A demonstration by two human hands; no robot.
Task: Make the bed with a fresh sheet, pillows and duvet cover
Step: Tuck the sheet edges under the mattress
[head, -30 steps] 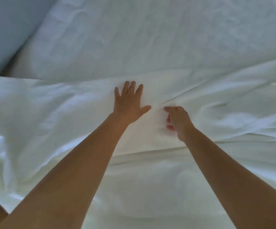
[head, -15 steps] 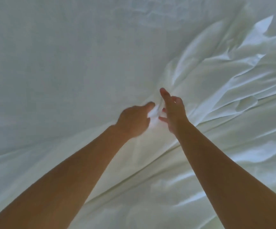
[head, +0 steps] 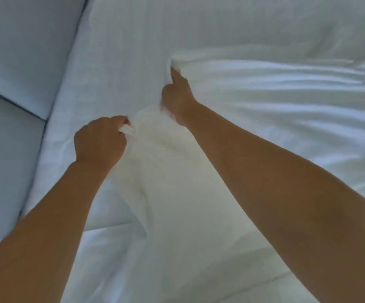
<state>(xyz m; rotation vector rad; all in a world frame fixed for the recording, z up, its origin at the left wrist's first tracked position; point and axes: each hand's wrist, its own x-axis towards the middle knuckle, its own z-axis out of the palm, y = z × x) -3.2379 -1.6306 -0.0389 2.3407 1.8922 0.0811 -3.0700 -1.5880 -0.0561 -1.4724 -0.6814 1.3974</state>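
Left hand and right hand each pinch the bunched edge of the duvet cover in curled fingers; the cover lies rumpled over the sheet, beside a grey padded panel; step judged: spreading it; next move calls for an even pull from both grips.

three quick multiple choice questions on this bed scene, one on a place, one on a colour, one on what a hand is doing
1. Where is the padded panel? A) left of the bedding B) right of the bedding C) under the arms
2. The bunched fabric is: A) white B) red C) black
3. The left hand is: A) flat, open B) gripping the fabric C) out of view
Key: 1 A, it fills the left edge; 2 A, plainly white; 3 B, fingers curl round a fold.
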